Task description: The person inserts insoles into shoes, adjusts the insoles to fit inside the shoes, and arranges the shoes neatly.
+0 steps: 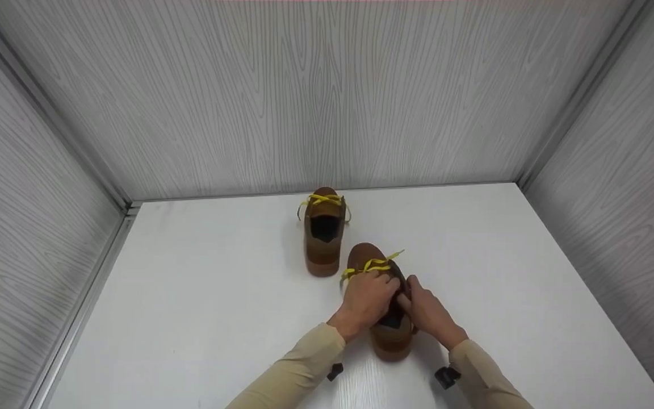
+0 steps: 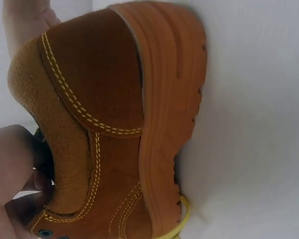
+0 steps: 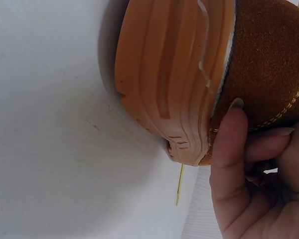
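A brown lace-up shoe (image 1: 392, 347) stands on the white table, toe pointing away. Its yellow laces (image 1: 377, 264) lie loose across the front. My left hand (image 1: 369, 298) reaches over the opening from the left, fingers curled at the upper edge just behind the laces; its fingertips are partly hidden. From the right, my right hand (image 1: 430, 312) grips the side of the shoe, thumb towards the opening and fingers along the outside. The left wrist view shows the heel and stitched side (image 2: 94, 74); the right wrist view shows fingers (image 3: 229, 149) against the brown leather.
A second brown shoe (image 1: 322, 267) with yellow laces stands farther back, slightly left, toe towards the back wall. Grey wood-grain panels (image 1: 315, 102) enclose the white table (image 1: 208, 295) at the back and both sides.
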Motion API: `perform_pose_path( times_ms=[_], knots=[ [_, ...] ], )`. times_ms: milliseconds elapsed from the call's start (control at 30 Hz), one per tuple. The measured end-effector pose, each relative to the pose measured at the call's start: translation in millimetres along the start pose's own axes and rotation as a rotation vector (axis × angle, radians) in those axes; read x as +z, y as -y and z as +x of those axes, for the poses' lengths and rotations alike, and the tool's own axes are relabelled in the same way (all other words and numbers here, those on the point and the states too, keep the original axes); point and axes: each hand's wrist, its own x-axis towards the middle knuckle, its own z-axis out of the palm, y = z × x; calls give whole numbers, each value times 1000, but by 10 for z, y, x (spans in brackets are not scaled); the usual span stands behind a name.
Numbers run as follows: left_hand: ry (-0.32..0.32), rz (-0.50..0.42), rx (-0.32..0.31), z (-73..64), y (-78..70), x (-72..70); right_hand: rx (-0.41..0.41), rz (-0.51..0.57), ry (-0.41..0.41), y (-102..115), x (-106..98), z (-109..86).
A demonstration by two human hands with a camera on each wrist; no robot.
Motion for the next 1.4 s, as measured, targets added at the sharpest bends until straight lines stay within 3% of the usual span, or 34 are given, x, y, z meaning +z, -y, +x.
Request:
perform_pose_path(
  times_ms=[67, 133, 233, 300, 400, 467, 533, 633, 767, 1033, 1267, 1400],
  knots=[
    [-104, -5, 8, -63, 5, -7, -4, 4, 2, -2, 15, 5],
    [-204, -44, -32, -135, 11, -10, 1, 24, 8, -6, 21, 9],
    [-281, -192, -198, -268, 4, 4, 20, 61, 4, -26, 4, -11],
    [-221, -334, -356, -371, -18, 23, 38, 96, 7, -47, -18, -51],
    [0, -539, -571, -509, -62, 59, 75, 125, 8, -84, -55, -154],
    [178, -667, -662, -563, -88, 87, 100, 140, 1, -104, -75, -220],
    [283, -775, -708, -582, -109, 121, 121, 143, -6, -115, -84, -268],
    [309, -922, -733, -583, -132, 168, 124, 150, 7, -119, -72, -280],
    [242, -978, -724, -571, -162, 201, 102, 161, 45, -100, -39, -255],
    [166, -857, -707, -435, -77, 216, 80, 166, -33, -26, -38, -140],
    [151, -791, -673, -71, 220, 214, 37, 142, -108, 57, -184, 239],
    [130, -744, -694, 168, 373, 282, 26, 147, -118, 66, -262, 516]
  ],
)
